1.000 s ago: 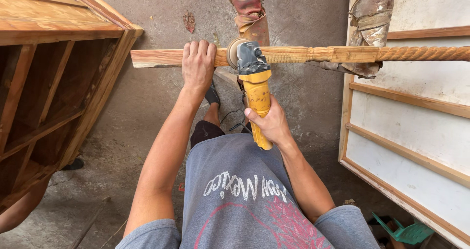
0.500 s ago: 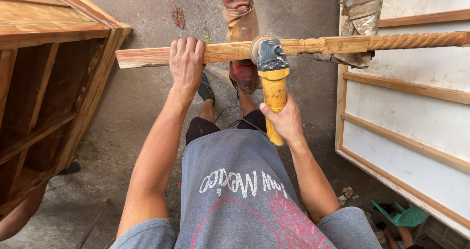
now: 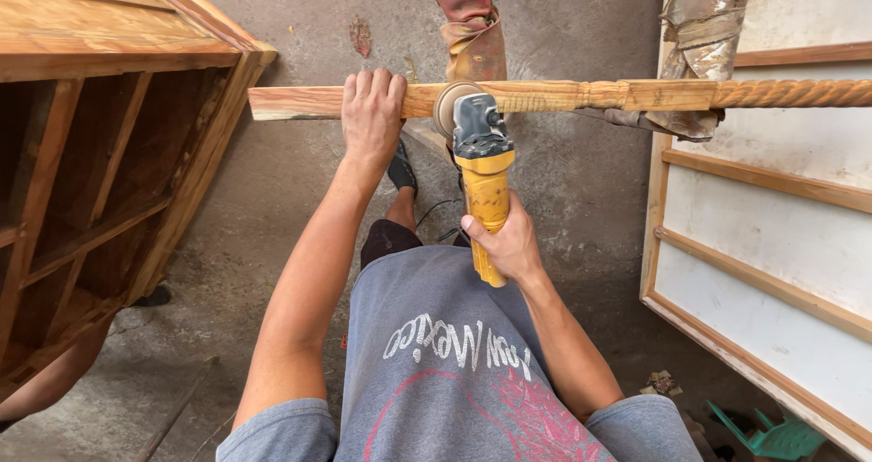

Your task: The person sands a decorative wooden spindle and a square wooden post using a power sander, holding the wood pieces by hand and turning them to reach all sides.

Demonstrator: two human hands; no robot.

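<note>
A long carved wooden post (image 3: 581, 94) lies crosswise in front of me, square at its left end and rope-twisted toward the right. My left hand (image 3: 371, 117) grips the square part from above. My right hand (image 3: 505, 242) holds the yellow handle of an angle grinder (image 3: 480, 167). The grinder's grey head and round sanding disc (image 3: 447, 106) rest against the post just right of my left hand.
A large wooden frame cabinet (image 3: 100, 126) stands at the left. White panels with wooden battens (image 3: 772, 226) lean at the right. Stained cloth-wrapped supports (image 3: 472, 26) rise behind the post. Concrete floor lies below, with a green object (image 3: 772, 435) at the bottom right.
The grinder has slid left and right along the post, and now sits close beside my left hand. My view has shifted slightly; both hands keep their holds.
</note>
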